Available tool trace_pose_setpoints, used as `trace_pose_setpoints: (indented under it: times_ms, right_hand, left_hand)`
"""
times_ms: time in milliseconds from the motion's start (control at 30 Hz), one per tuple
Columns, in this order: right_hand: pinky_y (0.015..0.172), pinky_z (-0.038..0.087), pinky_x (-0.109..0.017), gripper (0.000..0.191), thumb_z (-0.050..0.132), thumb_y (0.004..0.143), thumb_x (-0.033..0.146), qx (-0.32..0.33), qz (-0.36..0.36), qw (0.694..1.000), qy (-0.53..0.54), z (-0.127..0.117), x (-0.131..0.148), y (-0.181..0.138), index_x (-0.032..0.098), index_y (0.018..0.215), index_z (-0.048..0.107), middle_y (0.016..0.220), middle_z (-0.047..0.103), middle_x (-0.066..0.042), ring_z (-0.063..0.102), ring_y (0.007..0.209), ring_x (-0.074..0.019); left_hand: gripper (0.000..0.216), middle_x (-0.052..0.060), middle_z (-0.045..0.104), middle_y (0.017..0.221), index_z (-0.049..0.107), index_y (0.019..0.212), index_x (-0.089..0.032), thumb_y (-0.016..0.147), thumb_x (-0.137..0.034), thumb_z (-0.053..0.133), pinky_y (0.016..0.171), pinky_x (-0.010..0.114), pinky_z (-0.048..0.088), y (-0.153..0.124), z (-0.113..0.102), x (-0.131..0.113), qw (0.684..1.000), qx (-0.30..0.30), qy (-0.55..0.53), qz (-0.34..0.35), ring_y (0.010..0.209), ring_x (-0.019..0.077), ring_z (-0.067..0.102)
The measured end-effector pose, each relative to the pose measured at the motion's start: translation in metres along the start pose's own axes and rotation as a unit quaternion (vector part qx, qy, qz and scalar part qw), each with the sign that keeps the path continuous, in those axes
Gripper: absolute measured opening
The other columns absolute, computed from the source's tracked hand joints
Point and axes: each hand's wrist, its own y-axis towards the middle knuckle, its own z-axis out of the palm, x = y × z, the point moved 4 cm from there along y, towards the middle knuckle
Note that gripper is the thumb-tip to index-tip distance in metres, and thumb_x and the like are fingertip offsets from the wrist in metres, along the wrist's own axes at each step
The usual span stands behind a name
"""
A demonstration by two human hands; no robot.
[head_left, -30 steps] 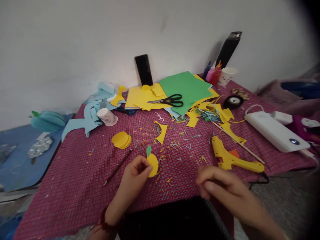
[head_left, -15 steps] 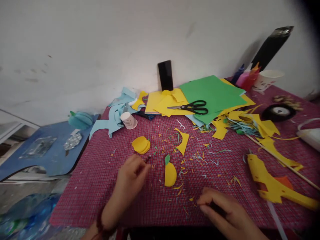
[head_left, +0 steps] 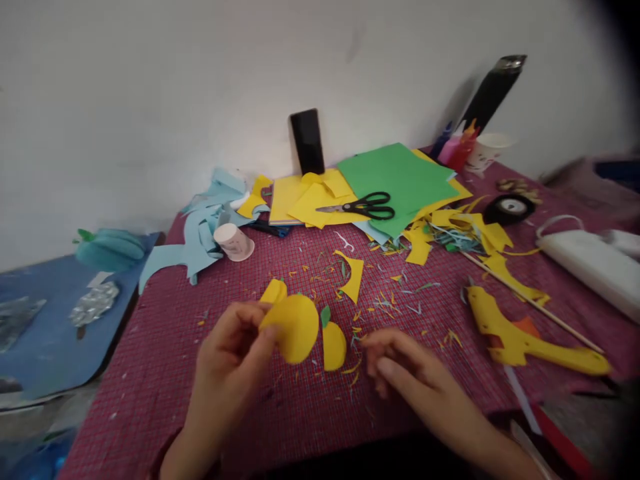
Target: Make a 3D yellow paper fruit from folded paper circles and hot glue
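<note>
My left hand [head_left: 233,357] pinches a round yellow paper cutout [head_left: 299,330] between thumb and fingers, raised above the checked cloth. Just behind it, a yellow folded cutout [head_left: 274,291] is partly hidden by the hand and the circle. To the circle's right lies a yellow half-round cutout [head_left: 334,347] with a green paper leaf [head_left: 326,316] at its top. My right hand [head_left: 407,367] hovers right of that half-round, fingers loosely bent and apart, with nothing visible in them. A curved yellow scrap [head_left: 353,279] rests farther back among thin clippings.
Black-handled scissors [head_left: 370,205] lie on yellow and green paper sheets [head_left: 395,177]. A phone [head_left: 307,141] leans on the wall. A paper cup [head_left: 234,242] stands by light-blue scraps [head_left: 200,233]. On the right are a yellow glue gun [head_left: 525,337], a wooden stick [head_left: 530,300] and a white device [head_left: 590,263].
My left hand has picked up the round yellow cutout from the small pile and brought it nearer. My right hand has moved up and left towards the half-round piece. The view has shifted right.
</note>
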Motion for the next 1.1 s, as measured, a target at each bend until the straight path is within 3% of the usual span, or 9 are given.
trace_pose_setpoints:
  times_ms: [100,200,300,433,667,767,867,1000,1100]
  right_hand:
    - [0.058,0.047,-0.025,0.033,0.044,0.094,0.047,0.065,0.016,0.987,0.144,0.018,0.006,0.012,0.021,0.113,0.053,0.083,0.059,-0.002,0.056,0.063,-0.0108]
    - [0.057,0.045,-0.023,0.035,0.052,0.090,0.049,0.073,0.016,0.980,0.185,0.024,0.010,0.017,0.021,0.111,0.054,0.088,0.060,-0.002,0.056,0.066,-0.0101]
    - [0.054,0.041,-0.021,0.026,0.069,0.077,0.039,0.040,0.039,0.980,0.189,0.022,0.006,0.013,0.020,0.091,0.057,0.077,0.057,0.003,0.051,0.061,-0.0081]
    - [0.052,0.038,-0.021,0.021,0.068,0.076,0.034,-0.007,0.054,0.981,0.188,0.017,-0.001,0.005,0.020,0.083,0.055,0.067,0.053,0.006,0.047,0.055,-0.0075]
    - [0.059,0.040,-0.023,0.002,0.060,0.083,0.021,0.074,0.021,0.996,0.043,0.007,0.003,-0.031,0.021,0.082,0.059,0.076,0.056,0.002,0.051,0.066,-0.0103]
    - [0.059,0.040,-0.024,0.015,0.050,0.092,0.033,0.102,0.032,0.994,0.014,0.001,0.004,-0.047,0.025,0.101,0.059,0.081,0.053,0.001,0.049,0.069,-0.0117]
    - [0.060,0.040,-0.026,0.024,0.051,0.091,0.044,0.125,0.039,0.991,-0.006,-0.001,0.003,-0.051,0.025,0.104,0.057,0.081,0.052,0.000,0.048,0.070,-0.0137]
    - [0.061,0.039,-0.026,0.020,0.055,0.090,0.033,0.104,0.037,0.990,-0.094,-0.004,-0.002,-0.043,0.022,0.074,0.053,0.072,0.050,0.001,0.047,0.067,-0.0126]
    - [0.057,0.040,-0.024,0.019,0.057,0.089,0.035,0.036,0.058,0.996,-0.058,-0.015,-0.009,-0.035,0.022,0.076,0.054,0.072,0.051,0.001,0.047,0.066,-0.0126]
  left_hand:
    - [0.015,-0.003,0.058,0.070,0.054,0.072,-0.020,0.080,-0.028,0.063,0.055,0.020,0.045,-0.019,0.027,-0.004,0.986,0.129,-0.069,-0.077,0.061,0.0104,0.054]
    - [0.015,-0.002,0.057,0.068,0.055,0.069,-0.018,0.077,-0.025,0.067,0.055,0.019,0.043,-0.026,0.045,0.003,0.971,0.202,-0.077,-0.098,0.060,0.0093,0.051]
    - [0.017,-0.003,0.057,0.068,0.059,0.072,-0.017,0.076,-0.030,0.070,0.055,0.017,0.043,-0.032,0.056,0.013,0.946,0.218,-0.169,-0.170,0.060,0.0074,0.051]
    - [0.035,0.000,0.060,0.071,0.061,0.081,-0.017,0.084,-0.052,0.055,0.052,0.021,0.049,-0.048,0.068,0.023,0.880,0.218,-0.315,-0.280,0.058,0.0100,0.057]
    - [0.035,0.001,0.061,0.061,0.053,0.076,-0.018,0.072,-0.051,0.066,0.034,0.016,0.036,-0.112,0.097,0.031,0.783,0.332,-0.320,-0.417,0.042,0.0086,0.052]
    - [0.026,-0.002,0.054,0.059,0.051,0.070,-0.020,0.074,-0.042,0.062,0.038,0.018,0.034,-0.128,0.102,0.032,0.842,0.322,-0.243,-0.357,0.044,0.0077,0.046]
    - [0.022,-0.002,0.049,0.058,0.048,0.062,-0.020,0.081,-0.028,0.054,0.048,0.023,0.035,-0.128,0.098,0.026,0.945,0.271,-0.087,-0.160,0.052,0.0096,0.045]
    - [0.012,-0.003,0.054,0.063,0.055,0.071,-0.022,0.080,-0.023,0.061,0.049,0.024,0.036,-0.117,0.084,0.023,0.968,0.248,0.033,-0.034,0.054,0.0109,0.049]
    - [0.017,0.000,0.063,0.078,0.057,0.089,-0.025,0.078,-0.029,0.069,0.061,0.027,0.045,-0.094,0.062,0.024,0.977,0.149,0.152,0.032,0.068,0.0157,0.058]
